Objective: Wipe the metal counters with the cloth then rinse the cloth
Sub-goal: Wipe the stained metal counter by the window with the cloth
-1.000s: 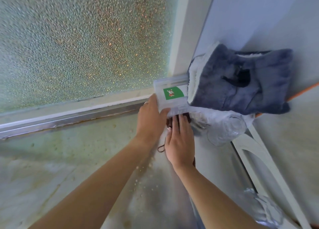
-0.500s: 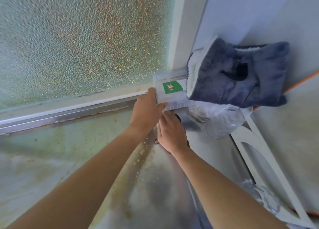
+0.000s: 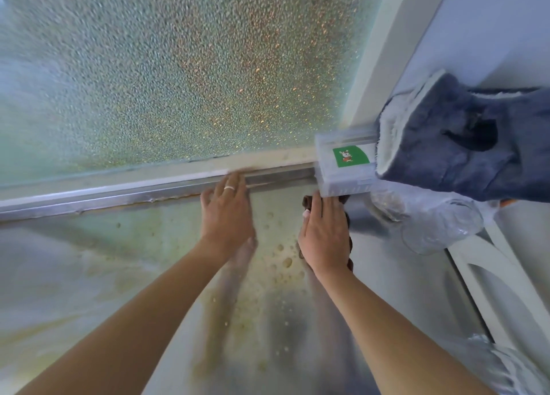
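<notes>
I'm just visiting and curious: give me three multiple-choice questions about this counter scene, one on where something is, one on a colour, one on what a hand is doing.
1. Where is the dark cloth?
A. under the right hand
B. on the window ledge
C. draped over the box

2. What colour is the label on the clear plastic box?
A. red
B. green
C. yellow

3. What is the left hand doing?
A. gripping the box
B. holding the cloth
C. flat and open, holding nothing

Answers: 1 A, the cloth peeks out around the right hand. 2 B, a green patch with a small figure. 3 C, its fingers lie straight by the metal rail.

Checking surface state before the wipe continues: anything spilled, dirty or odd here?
Yes. Droplets and yellowish smears cover the metal counter between the hands. Rusty residue lines the seam below the window rail.
</notes>
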A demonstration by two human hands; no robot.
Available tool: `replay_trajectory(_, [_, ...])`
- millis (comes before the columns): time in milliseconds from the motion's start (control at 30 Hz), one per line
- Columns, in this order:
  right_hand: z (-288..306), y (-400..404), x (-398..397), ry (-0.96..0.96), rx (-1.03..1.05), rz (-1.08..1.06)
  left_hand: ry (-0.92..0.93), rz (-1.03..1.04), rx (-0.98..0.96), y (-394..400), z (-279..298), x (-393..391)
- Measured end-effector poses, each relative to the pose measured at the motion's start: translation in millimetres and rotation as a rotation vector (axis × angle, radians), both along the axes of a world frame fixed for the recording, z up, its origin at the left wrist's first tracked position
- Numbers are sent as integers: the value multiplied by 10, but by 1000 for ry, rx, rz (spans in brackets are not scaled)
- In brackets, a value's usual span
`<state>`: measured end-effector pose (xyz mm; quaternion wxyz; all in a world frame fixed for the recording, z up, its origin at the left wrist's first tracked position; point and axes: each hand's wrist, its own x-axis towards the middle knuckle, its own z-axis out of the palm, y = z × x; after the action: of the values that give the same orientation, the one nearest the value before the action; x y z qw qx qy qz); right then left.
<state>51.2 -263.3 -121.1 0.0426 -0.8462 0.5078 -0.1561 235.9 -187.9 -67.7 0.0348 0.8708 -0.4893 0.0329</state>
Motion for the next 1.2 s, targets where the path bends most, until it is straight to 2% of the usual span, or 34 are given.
replay_trajectory(100, [16, -52, 158, 12, 14, 59, 20, -35, -32, 38, -50, 48])
replay_trajectory(200, [-35, 40, 308, -10, -21, 316, 70, -43, -17, 102, -67, 84])
replay_trajectory(267, [-44, 198, 398, -67, 1, 435, 103, -36, -4, 124, -47, 86])
replay_trajectory(467, [71, 446, 328, -299, 116, 576, 177, -35, 3, 133, 63, 146])
replay_trajectory(600, [-22, 431, 52, -97, 23, 467, 129, 51, 40, 289, 153, 227])
replay_trajectory(700, [-74, 432, -31, -49, 8, 329, 83, 106, 41, 472, 114, 368])
replay_trajectory(833, [-38, 297, 315, 22, 50, 146, 103, 136, -17, 562, 14, 560])
replay_trajectory(967, [-18, 208, 752, 6, 74, 55, 67, 97, -74, 508, -34, 630])
replay_trajectory(1067, [-35, 284, 847, -10, 55, 51, 20, 57, -151, 515, -27, 667])
replay_trajectory(1200, [-35, 427, 976, -39, 36, 184, 28, 46, -186, 525, -46, 690])
